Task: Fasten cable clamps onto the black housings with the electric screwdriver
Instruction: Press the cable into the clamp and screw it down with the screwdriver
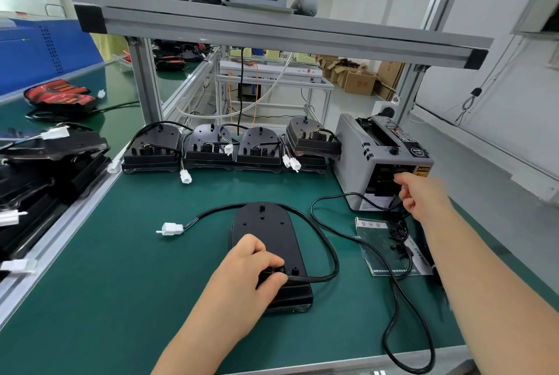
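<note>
Both hands were out over the bench. The left hand [255,264] had its fingers curled round the cable [317,278] where it met the near end of a black housing [266,232]. The right hand [422,197] reached with bent fingers to the front slot of the tape dispenser [378,159]; whether it pinched anything there I could not tell.

One green mat [121,284] covered the bench, and one aluminium shelf frame [272,26] spanned it overhead. The single grey dispenser stood at the far right.

I counted five housings on the mat. Four stood side by side along the far edge [151,147] [208,147] [258,147] [311,138], each with its own lead. The fifth lay flat in the near middle under the left hand. More were heaped on the next bench to the left, too jumbled to count.

That fifth housing was matte black, rounded at its far end, with small posts and holes on its face. It had a thicker block at its near end. Its cable looped round the right side and the far end to one white connector [171,228] lying to its left.

Right of it, near the dispenser, lay one clear bag [375,241] of small black parts.
</note>
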